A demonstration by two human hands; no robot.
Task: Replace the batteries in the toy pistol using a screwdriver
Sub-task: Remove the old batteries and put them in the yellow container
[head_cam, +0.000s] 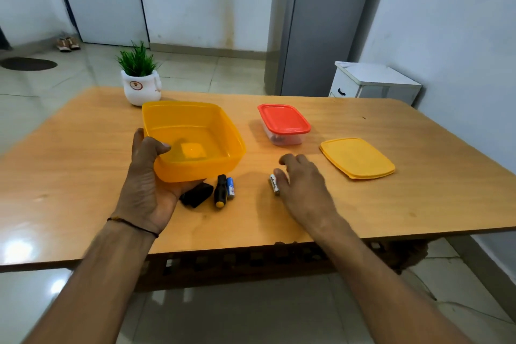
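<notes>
My left hand (149, 176) grips the near left corner of an empty yellow box (192, 139), thumb over its rim, and holds it tilted above the table. Under its near edge lie a black toy part (196, 194), a black screwdriver with a yellow butt (220, 190) and a blue-and-white battery (230, 188). A white battery (274, 184) lies further right; the fingertips of my right hand (303, 180) touch it, fingers loosely curved over the table.
The wooden table (391, 204) also carries a clear box with a red lid (284, 123), the yellow lid (357, 158) at right and a potted plant (141, 78) at the far edge. A fridge and a white cabinet stand beyond.
</notes>
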